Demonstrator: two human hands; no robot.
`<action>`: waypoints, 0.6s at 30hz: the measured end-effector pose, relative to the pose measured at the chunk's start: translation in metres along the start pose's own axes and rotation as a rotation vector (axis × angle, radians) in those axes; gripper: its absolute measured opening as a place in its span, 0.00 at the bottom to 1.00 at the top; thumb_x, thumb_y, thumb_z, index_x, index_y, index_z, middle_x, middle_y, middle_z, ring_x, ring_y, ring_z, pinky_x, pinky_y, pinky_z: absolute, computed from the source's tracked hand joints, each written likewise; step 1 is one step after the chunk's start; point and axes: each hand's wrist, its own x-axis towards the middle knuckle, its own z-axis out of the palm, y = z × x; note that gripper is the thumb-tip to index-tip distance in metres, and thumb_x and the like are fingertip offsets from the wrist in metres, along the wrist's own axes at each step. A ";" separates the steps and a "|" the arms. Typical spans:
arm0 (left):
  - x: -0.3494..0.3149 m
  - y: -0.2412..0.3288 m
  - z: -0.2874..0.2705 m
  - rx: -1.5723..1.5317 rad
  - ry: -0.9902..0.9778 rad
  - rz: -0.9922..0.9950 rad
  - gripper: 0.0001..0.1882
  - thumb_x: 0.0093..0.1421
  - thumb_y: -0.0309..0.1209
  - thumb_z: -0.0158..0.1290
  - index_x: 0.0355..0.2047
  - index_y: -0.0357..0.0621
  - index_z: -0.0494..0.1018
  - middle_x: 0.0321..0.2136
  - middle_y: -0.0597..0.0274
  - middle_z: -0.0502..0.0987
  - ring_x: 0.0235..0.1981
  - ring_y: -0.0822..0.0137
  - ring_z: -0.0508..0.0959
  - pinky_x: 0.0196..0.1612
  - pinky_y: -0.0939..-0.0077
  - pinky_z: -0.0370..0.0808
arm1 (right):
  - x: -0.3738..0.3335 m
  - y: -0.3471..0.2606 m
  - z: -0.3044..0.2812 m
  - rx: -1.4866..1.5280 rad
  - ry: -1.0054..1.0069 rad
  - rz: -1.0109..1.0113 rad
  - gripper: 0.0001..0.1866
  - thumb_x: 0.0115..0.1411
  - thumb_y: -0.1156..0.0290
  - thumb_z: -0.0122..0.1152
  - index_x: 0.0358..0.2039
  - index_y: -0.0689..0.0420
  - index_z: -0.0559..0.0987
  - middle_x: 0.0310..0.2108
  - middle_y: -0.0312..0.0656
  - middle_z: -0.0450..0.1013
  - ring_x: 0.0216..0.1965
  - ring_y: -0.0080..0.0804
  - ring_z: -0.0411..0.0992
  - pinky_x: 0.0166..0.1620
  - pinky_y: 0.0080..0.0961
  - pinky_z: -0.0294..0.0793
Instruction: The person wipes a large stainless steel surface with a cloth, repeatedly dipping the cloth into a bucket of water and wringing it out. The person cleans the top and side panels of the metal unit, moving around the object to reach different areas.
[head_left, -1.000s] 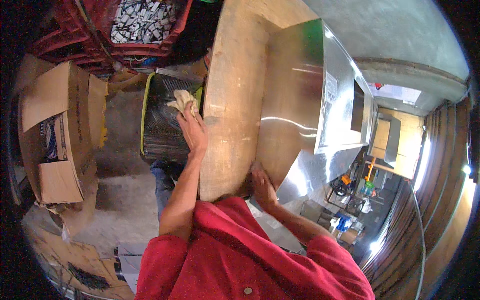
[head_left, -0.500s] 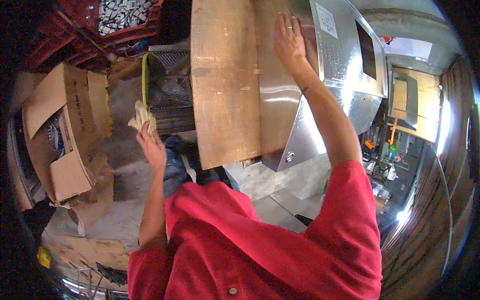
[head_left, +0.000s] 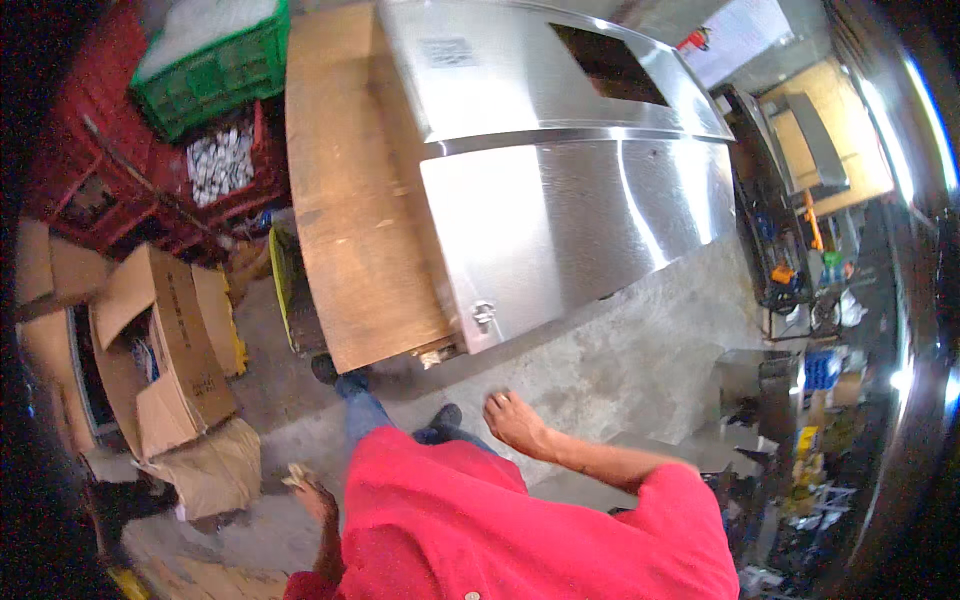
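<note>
My left hand point(head_left: 319, 500) hangs low at my left side, closed on a crumpled beige rag point(head_left: 297, 477). In front of my body, over the concrete floor, my right hand point(head_left: 516, 422) has its fingers curled in, with nothing visible in them; it touches no surface. Ahead of me stands a shiny sheet-metal cabinet point(head_left: 590, 215) with a dark rectangular opening in its far panel and a small latch point(head_left: 484, 317) at its near corner. A brown wooden board point(head_left: 350, 215) lies along its left side. The right hand is nearest to that latch corner.
At the left are an open cardboard box point(head_left: 190, 345), red crates point(head_left: 105, 190) and a green crate point(head_left: 215, 70). A bin of small metal pieces point(head_left: 222, 165) stands among them. Cluttered shelves point(head_left: 820, 420) line the right, and concrete floor point(head_left: 640, 320) lies between.
My right hand has left the metal surface, dropped toward my body and curled. The left hand has lowered with the rag. My view has shifted, showing more of the cabinet and the green crate.
</note>
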 end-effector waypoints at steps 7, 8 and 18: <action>-0.019 0.076 0.036 -0.095 -0.585 0.099 0.36 0.68 0.40 0.50 0.71 0.36 0.54 0.53 0.29 0.75 0.54 0.33 0.76 0.57 0.43 0.73 | -0.169 0.010 0.205 1.089 0.015 0.969 0.22 0.59 0.63 0.61 0.50 0.66 0.77 0.41 0.60 0.80 0.46 0.57 0.79 0.47 0.49 0.78; -0.015 0.101 0.045 -0.143 -0.679 0.094 0.36 0.68 0.41 0.51 0.70 0.36 0.55 0.52 0.29 0.76 0.54 0.35 0.77 0.56 0.44 0.74 | -0.198 -0.002 0.238 1.264 0.117 1.174 0.24 0.59 0.62 0.60 0.52 0.67 0.77 0.42 0.62 0.80 0.46 0.60 0.79 0.47 0.51 0.78; -0.079 0.377 0.079 0.465 -0.850 0.477 0.40 0.58 0.52 0.58 0.62 0.34 0.68 0.46 0.37 0.82 0.46 0.43 0.84 0.50 0.57 0.81 | -0.276 -0.068 0.448 1.966 0.091 1.607 0.39 0.64 0.42 0.59 0.53 0.71 0.78 0.45 0.54 0.80 0.39 0.39 0.80 0.42 0.39 0.79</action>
